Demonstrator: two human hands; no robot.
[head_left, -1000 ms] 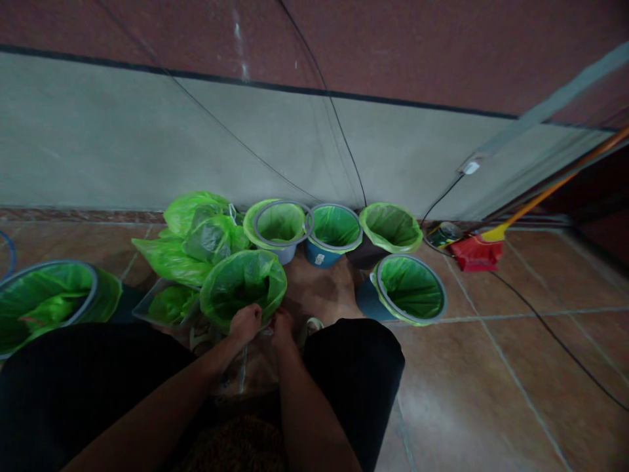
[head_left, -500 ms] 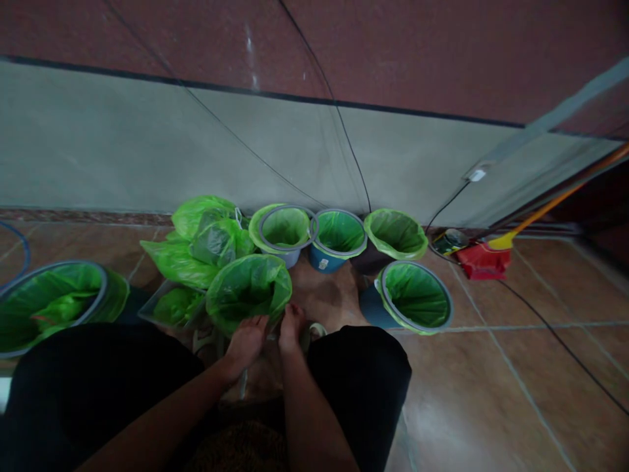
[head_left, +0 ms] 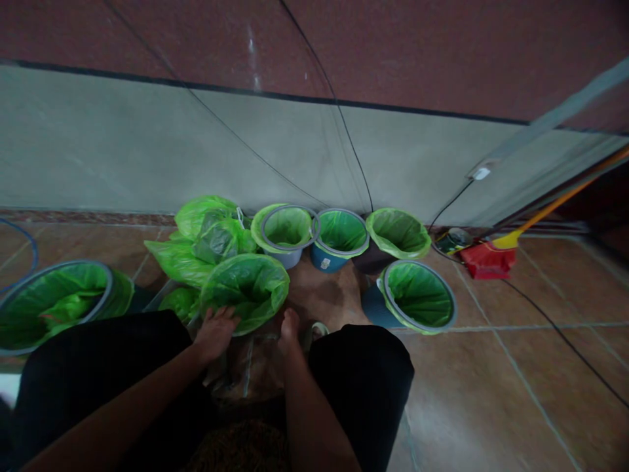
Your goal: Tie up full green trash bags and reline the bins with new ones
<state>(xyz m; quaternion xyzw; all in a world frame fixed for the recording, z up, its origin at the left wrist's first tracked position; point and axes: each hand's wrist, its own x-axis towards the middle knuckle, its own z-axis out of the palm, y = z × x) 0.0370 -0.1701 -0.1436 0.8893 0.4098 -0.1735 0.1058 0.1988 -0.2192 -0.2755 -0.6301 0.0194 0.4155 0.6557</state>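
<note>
Left grip: my left grip point(head_left: 216, 331) lies spread, fingers flat on the near left edge of the bag point(head_left: 248, 285). It presses the film and pinches nothing that I can see.
Right grip: my right grip point(head_left: 289, 326) is curled at the bag's near right edge, touching it or just beside it. I cannot tell whether any film is caught between the fingers.
Bag: green, thin and open-mouthed, puffed over a bin that it hides almost wholly. It stands on the floor point(head_left: 491, 393) just in front of my knees, between both grips.
Doing it well: the film looks slack and easy to tear. I judge it best to keep both grips level, work the edge down evenly all round, and avoid dragging on one side, since a light bin could tip.
Left of it: a heap of loose bags point(head_left: 206, 229) touches the bag; further left stands a big lined tub point(head_left: 54, 305).
Behind: three lined bins stand in a row by the wall point(head_left: 122, 151): a ringed bin point(head_left: 287, 229), a blue bin point(head_left: 339, 236) and a ringless bin point(head_left: 398, 233).
Right: a front bin point(head_left: 417, 295), lined and ringed, stands apart from the bag.
Far right: a red dustpan point(head_left: 486, 260) lies near the wall, and cables run down to it.
</note>
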